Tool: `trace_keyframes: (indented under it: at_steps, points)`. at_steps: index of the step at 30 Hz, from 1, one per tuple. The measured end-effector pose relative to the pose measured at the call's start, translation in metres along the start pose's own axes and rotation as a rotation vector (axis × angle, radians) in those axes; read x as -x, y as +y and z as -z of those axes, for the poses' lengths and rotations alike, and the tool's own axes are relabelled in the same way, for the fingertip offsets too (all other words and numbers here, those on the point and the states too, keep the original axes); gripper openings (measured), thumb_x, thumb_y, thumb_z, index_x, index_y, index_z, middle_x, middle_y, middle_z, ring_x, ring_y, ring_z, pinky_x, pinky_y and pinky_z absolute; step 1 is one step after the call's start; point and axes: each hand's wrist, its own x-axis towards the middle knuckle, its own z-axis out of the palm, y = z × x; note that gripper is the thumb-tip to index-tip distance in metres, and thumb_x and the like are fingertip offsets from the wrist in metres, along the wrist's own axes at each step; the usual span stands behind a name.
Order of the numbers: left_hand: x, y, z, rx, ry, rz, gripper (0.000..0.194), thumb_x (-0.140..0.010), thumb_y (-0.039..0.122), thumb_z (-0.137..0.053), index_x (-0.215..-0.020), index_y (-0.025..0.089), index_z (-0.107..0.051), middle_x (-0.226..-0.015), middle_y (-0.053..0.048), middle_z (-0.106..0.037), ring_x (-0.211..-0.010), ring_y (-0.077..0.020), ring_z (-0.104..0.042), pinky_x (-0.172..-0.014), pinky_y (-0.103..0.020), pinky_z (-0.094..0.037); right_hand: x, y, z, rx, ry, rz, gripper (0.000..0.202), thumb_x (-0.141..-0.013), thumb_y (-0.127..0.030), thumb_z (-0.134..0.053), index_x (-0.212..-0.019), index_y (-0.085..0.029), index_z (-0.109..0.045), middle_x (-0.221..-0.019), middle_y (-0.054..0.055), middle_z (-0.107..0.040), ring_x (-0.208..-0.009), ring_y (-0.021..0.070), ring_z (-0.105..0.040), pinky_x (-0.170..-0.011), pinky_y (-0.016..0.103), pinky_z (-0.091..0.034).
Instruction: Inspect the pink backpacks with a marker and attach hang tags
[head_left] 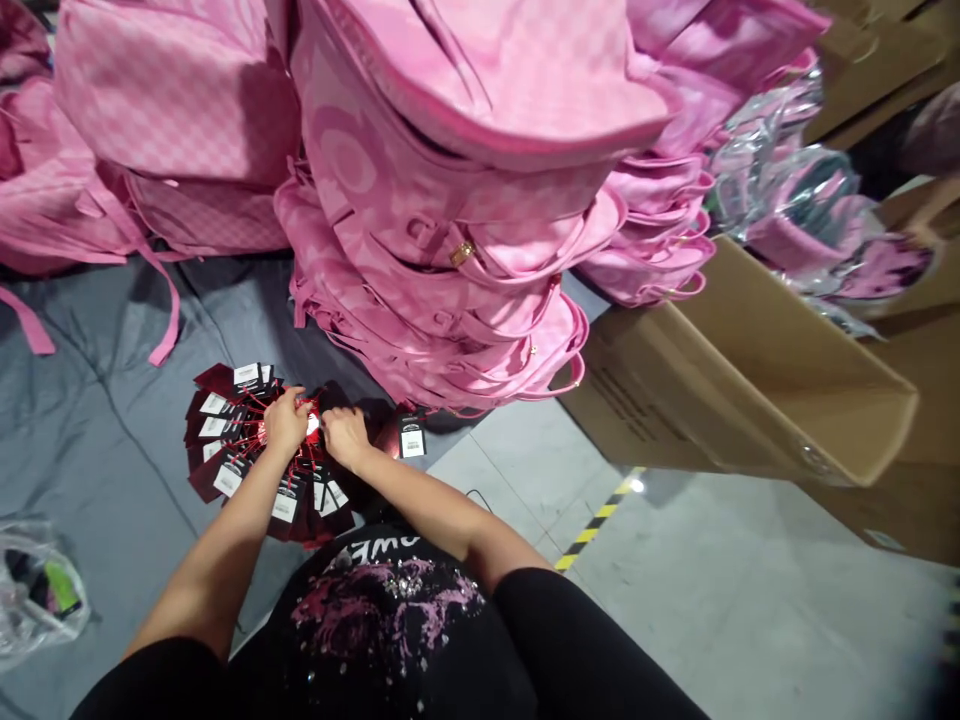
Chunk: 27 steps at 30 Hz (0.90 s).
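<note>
We look down at our two bare hands over a bench covered in grey cloth. In front of us, dark tags with white labels spread like a wheel around a hub of red cords. They lie near the bench's edge, close to our body, probably so we can reach the cords without stretching.

Our left hand is at the hub, its fingers bent beside a small bright patch; we cannot tell whether it grips a cord. Our right hand is just beside it, fingers curled inward and knuckles up, and what it may grasp is hidden. Working this close together, the hands seem placed to manage thin cords that could easily tangle. The fanned layout likely keeps the labels apart and readable. One tag lies apart, to the right of our right hand.

Beyond our hands, pink backpacks rise in a tall pile, probably stacked to save room. To the right, a carton stands open beside the bench, above a pale floor with striped tape. At lower left is a clear plastic bag.
</note>
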Motion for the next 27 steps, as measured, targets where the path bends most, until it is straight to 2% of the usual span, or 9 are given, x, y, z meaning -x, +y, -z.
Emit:
trace_keyframes:
  at_steps: [5,9,12,17,19,21,22,24,27]
  points:
    - [0.008,0.007,-0.005,0.111,0.010,-0.076,0.036,-0.085,0.030,-0.056,-0.120,0.022,-0.060,-0.098,-0.004,-0.070,-0.088,-0.0189,-0.065,-0.082,-0.027,-0.048,0.007,0.002,-0.004,-0.072,-0.054,-0.066,0.023,-0.095,-0.027,-0.042,-0.101,-0.019,-0.063,-0.098,0.007,-0.072,-0.093,0.0205,-0.063,-0.085,0.035,-0.035]
    - [0.013,0.016,-0.014,0.153,0.015,-0.108,0.035,-0.085,0.027,-0.055,-0.119,0.022,-0.060,-0.097,-0.003,-0.070,-0.087,-0.0170,-0.066,-0.080,-0.026,-0.049,0.012,0.005,-0.003,-0.130,-0.050,-0.098,0.024,-0.094,-0.033,-0.043,-0.103,-0.022,-0.063,-0.100,0.005,-0.073,-0.095,0.0196,-0.064,-0.084,0.033,-0.035]
    - [0.014,0.022,-0.023,0.140,0.024,-0.094,0.034,-0.085,0.028,-0.056,-0.118,0.023,-0.060,-0.094,-0.002,-0.069,-0.087,-0.0175,-0.066,-0.081,-0.026,-0.049,0.019,0.008,0.002,-0.153,-0.033,-0.129,0.023,-0.092,-0.027,-0.044,-0.099,-0.021,-0.065,-0.096,0.007,-0.073,-0.094,0.0213,-0.065,-0.087,0.036,-0.033]
    - [0.006,0.031,-0.024,0.062,0.092,0.023,0.033,-0.086,0.024,-0.051,-0.117,0.015,-0.062,-0.102,-0.014,-0.067,-0.100,-0.0289,-0.063,-0.091,-0.041,-0.045,0.059,0.029,0.010,-0.190,0.030,-0.236,0.009,-0.074,-0.014,-0.060,-0.074,-0.017,-0.068,-0.080,0.010,-0.073,-0.085,0.0244,-0.066,-0.090,0.039,-0.033]
    - [0.005,0.039,-0.017,0.038,0.129,0.041,0.041,-0.085,0.025,-0.054,-0.124,0.012,-0.058,-0.113,-0.020,-0.062,-0.112,-0.0347,-0.056,-0.098,-0.048,-0.040,0.083,0.045,0.012,-0.231,0.104,-0.311,0.012,-0.077,-0.016,-0.057,-0.071,-0.018,-0.067,-0.075,0.008,-0.072,-0.079,0.0225,-0.066,-0.084,0.035,-0.038]
    - [0.011,0.052,-0.010,0.075,0.160,-0.019,0.051,-0.083,0.029,-0.059,-0.131,0.011,-0.052,-0.126,-0.022,-0.055,-0.124,-0.0383,-0.046,-0.104,-0.054,-0.033,0.104,0.063,0.015,-0.294,0.220,-0.363,0.019,-0.085,-0.021,-0.050,-0.077,-0.020,-0.067,-0.075,0.004,-0.072,-0.075,0.0189,-0.066,-0.077,0.030,-0.041]
    - [0.018,0.062,-0.009,0.143,0.140,-0.081,0.051,-0.083,0.031,-0.060,-0.130,0.011,-0.053,-0.129,-0.023,-0.053,-0.126,-0.0387,-0.043,-0.106,-0.055,-0.031,0.112,0.070,0.017,-0.328,0.283,-0.378,0.022,-0.088,-0.024,-0.047,-0.079,-0.021,-0.066,-0.075,0.002,-0.072,-0.073,0.0172,-0.065,-0.073,0.027,-0.042]
    - [0.036,0.085,-0.013,0.328,0.012,-0.229,0.038,-0.085,0.031,-0.058,-0.118,0.013,-0.061,-0.122,-0.019,-0.060,-0.119,-0.0342,-0.051,-0.103,-0.050,-0.037,0.124,0.081,0.019,-0.393,0.397,-0.390,0.026,-0.091,-0.028,-0.043,-0.080,-0.021,-0.065,-0.074,0.000,-0.070,-0.068,0.0149,-0.064,-0.067,0.024,-0.043]
    - [0.070,0.121,-0.033,0.519,-0.233,-0.393,0.019,-0.084,0.029,-0.059,-0.096,0.018,-0.070,-0.099,-0.006,-0.071,-0.094,-0.0205,-0.065,-0.087,-0.031,-0.049,0.134,0.088,0.020,-0.460,0.529,-0.371,0.026,-0.091,-0.028,-0.044,-0.078,-0.020,-0.064,-0.071,0.000,-0.069,-0.065,0.0142,-0.062,-0.064,0.023,-0.044]
